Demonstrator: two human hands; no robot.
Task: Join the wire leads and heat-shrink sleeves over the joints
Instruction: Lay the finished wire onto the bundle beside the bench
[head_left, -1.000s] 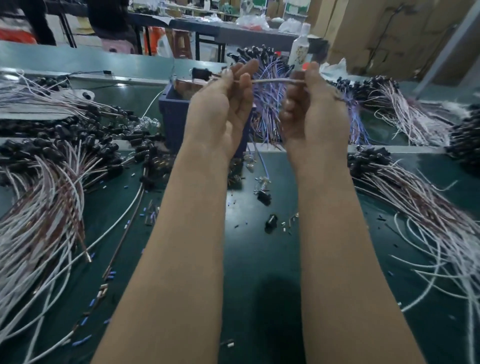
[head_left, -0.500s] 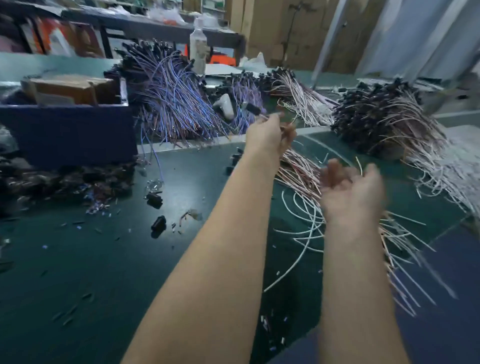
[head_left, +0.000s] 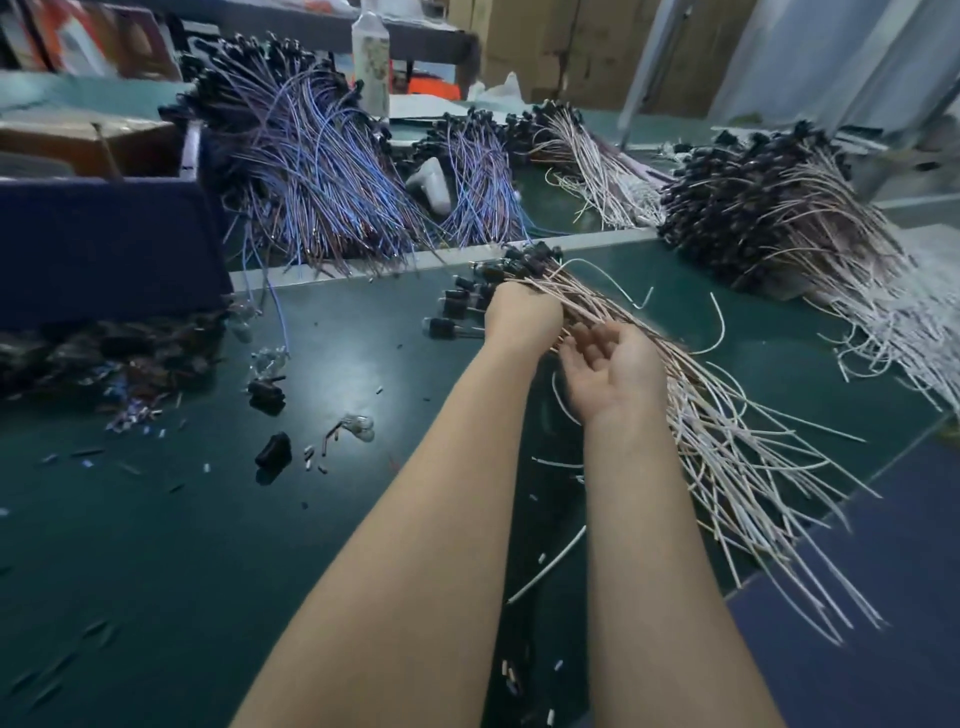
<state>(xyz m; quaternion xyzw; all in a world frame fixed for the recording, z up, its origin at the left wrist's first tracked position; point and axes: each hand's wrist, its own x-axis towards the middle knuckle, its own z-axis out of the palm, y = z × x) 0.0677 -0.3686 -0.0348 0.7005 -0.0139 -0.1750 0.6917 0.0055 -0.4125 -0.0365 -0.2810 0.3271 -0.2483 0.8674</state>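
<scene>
While the left hand (head_left: 522, 317) rests on the pink wires (head_left: 727, 441) at one o'clock, grip hidden, the right hand (head_left: 610, 371) hovers beside, grip apart. This looks like lead-picking, and the next move calls for pinching one free.

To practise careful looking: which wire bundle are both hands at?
The nearest pale pink bundle, at the left hand and right hand; others lie farther back, untouched.

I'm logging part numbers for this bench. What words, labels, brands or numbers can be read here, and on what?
No text is readable in this view.
Bottle label: a printed pattern, too blurred to read.
Cardboard boxes: no legible print.
Red-and-white packaging at top left: too blurred to read.
Wire leads: no markings visible.
</scene>
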